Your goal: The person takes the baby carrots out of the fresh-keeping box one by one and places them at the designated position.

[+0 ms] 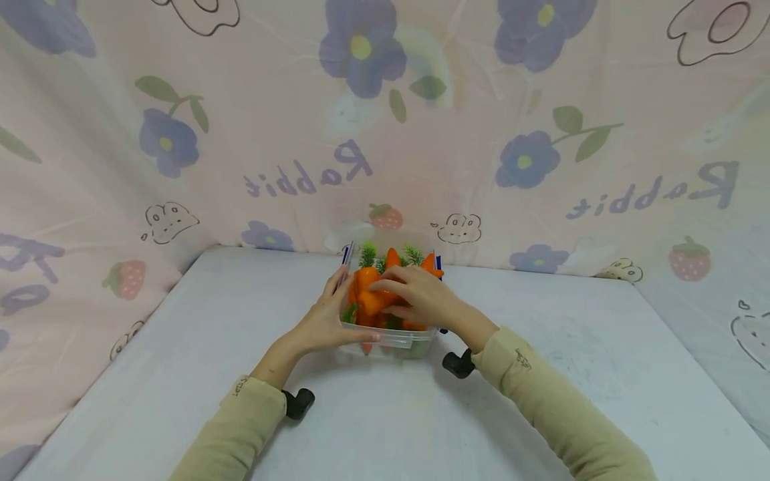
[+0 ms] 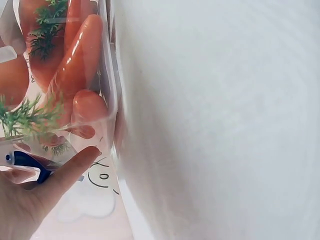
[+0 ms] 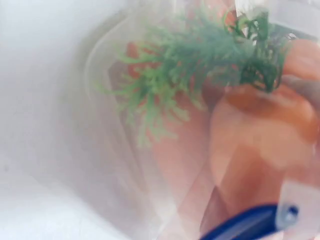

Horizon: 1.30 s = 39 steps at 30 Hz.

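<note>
A clear plastic container (image 1: 402, 339) filled with orange toy carrots stands on the table, some with green leafy tops (image 1: 412, 254). My left hand (image 1: 319, 324) holds its left side, the thumb stretched along the front rim and the other fingers at the far left side. Over the top reaches my right hand (image 1: 430, 294), its bent fingers around a carrot (image 1: 371, 302) lying on the pile. Through the transparent wall, the left wrist view shows several carrots (image 2: 80, 57). A carrot (image 3: 257, 145) with leaves shows blurred in the right wrist view.
Blue clips (image 2: 30, 165) sit at the container's sides. The white tabletop (image 1: 541, 374) spreads around it. Behind hangs a printed cloth (image 1: 421, 153) with flowers and strawberries. Black wrist-worn pieces (image 1: 458, 364) jut from both sleeves.
</note>
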Tool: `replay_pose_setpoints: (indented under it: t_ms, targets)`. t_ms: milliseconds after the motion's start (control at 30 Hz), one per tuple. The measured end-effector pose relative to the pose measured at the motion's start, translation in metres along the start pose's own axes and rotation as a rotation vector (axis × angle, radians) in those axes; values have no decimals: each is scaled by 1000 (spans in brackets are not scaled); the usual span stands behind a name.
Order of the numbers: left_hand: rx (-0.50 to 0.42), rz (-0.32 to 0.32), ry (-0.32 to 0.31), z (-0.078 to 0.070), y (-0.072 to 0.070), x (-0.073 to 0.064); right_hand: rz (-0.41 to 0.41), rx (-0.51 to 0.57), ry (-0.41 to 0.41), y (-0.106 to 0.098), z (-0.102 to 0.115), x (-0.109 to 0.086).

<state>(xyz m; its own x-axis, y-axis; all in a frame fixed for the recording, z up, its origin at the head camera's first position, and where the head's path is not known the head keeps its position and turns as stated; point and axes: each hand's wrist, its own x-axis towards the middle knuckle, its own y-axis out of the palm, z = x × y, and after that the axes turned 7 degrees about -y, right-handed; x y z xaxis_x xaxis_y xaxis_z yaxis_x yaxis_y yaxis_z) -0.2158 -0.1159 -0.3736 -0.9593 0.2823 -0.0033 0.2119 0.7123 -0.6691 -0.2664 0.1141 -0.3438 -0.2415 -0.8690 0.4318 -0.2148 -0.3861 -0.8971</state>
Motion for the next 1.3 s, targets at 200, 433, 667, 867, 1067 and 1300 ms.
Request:
replay_pose_setpoints:
  t_ms: [200,433,667,867,1067,1300]
  targets:
    - [-15,3,12,-1,1,0,-67,-20,11,-8,0,-11]
    - [-12,-5,9,0,0,0,-67,-10,100,-15,1,-24]
    - [-17,-2,11,0,1,0,-197,57,205,-17,3,-39]
    - [-19,-3,21,0,2,0,-308,46,283,-16,5,-45]
    - [-19,-9,20,1,2,1,-375,26,396,-12,5,-52]
    - [-27,-6,26,1,2,1,-475,27,567,-7,4,-61]
